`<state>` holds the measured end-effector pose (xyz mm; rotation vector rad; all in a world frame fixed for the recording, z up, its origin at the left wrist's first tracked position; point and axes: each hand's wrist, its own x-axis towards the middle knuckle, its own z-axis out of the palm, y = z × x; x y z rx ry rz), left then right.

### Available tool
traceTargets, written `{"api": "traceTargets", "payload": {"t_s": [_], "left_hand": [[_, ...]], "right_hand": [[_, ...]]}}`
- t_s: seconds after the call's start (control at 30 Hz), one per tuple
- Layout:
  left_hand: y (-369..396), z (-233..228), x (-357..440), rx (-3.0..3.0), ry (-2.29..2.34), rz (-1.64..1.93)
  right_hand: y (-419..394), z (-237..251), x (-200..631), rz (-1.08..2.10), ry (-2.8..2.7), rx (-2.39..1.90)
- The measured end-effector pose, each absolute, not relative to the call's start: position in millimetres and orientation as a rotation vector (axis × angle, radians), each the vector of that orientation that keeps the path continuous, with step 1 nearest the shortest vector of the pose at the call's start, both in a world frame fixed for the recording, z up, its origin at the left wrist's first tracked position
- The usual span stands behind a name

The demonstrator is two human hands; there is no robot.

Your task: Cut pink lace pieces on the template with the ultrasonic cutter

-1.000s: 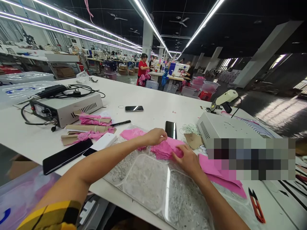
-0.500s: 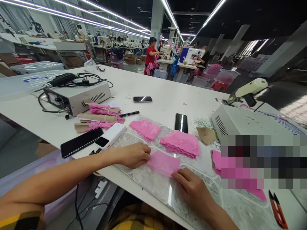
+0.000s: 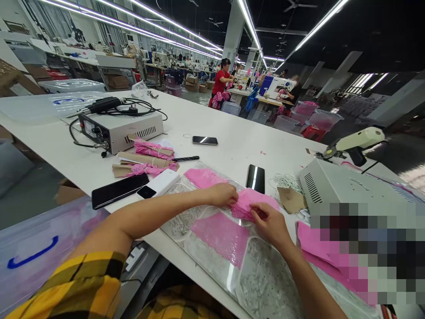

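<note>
Pinching just the top piece off the pink lace stack (image 3: 257, 200) with both the left hand (image 3: 223, 194) and right hand (image 3: 270, 221) closed on its near edge, peeling slow so layers underneath stay put beside the laid-out lace piece (image 3: 222, 235).

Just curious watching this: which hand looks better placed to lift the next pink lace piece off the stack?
Probably the right hand: its fingertips pinch the lace stack's near edge. The left hand rests on the stack's far-left side.

both hands, left hand (image 3: 223, 195) and right hand (image 3: 270, 222), pinch a pink lace stack (image 3: 257, 200) (one lace piece (image 3: 221, 235) lies nearer).
</note>
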<state>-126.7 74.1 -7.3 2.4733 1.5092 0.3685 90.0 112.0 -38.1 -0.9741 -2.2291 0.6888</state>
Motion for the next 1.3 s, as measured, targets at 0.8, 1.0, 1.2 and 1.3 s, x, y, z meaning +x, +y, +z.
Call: {"api": "traceTargets", "payload": {"t_s": [0.8, 1.0, 1.2, 1.3], "left_hand": [[65.6, -0.8, -75.5, 2.159, 1.964, 0.641], [80.7, 1.9, -13.3, 2.120, 2.026, 0.636], [90.3, 8.7, 17.1, 2.297, 1.938, 0.631], [74.8, 5.0, 21.0, 2.515, 1.735, 0.606]], "right_hand": [[130.4, -1.0, 69.4, 0.589, -1.994, -1.188], [135.3, 21.7, 89.7, 0.522, -1.805, -1.273], [121.2, 45.9, 151.1, 0.526, -1.552, -1.380], [93.3, 36.3, 196.6, 0.561, -1.469, -1.481]]}}
